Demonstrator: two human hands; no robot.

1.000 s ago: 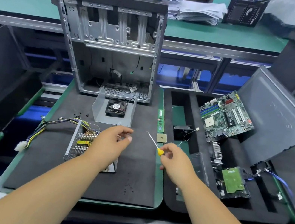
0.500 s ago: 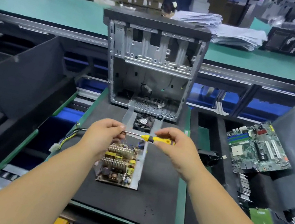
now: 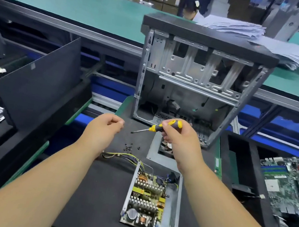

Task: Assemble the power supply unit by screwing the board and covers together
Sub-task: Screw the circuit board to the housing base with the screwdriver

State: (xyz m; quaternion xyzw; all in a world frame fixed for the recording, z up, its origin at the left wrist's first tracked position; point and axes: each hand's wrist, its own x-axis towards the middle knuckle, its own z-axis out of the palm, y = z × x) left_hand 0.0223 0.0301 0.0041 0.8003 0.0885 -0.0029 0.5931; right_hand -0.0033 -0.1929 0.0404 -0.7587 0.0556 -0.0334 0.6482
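So the open power supply unit (image 3: pixel 152 202) sits on the black mat (image 3: pixel 90 193), nearest me, long axis running away. Right hand (image 3: pixel 179 138) grips the screwdriver (image 3: pixel 159 128), tip pointing left toward the left hand (image 3: pixel 105 127), fingers curled, maybe pinching a screw, can't tell. Loose screws (image 3: pixel 131 147) lie just below the tip.

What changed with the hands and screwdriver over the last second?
The left hand let go of the screwdriver shaft it pinched half a second ago and now sits apart from the tip. The right hand keeps gripping the handle. The board stays on the mat.
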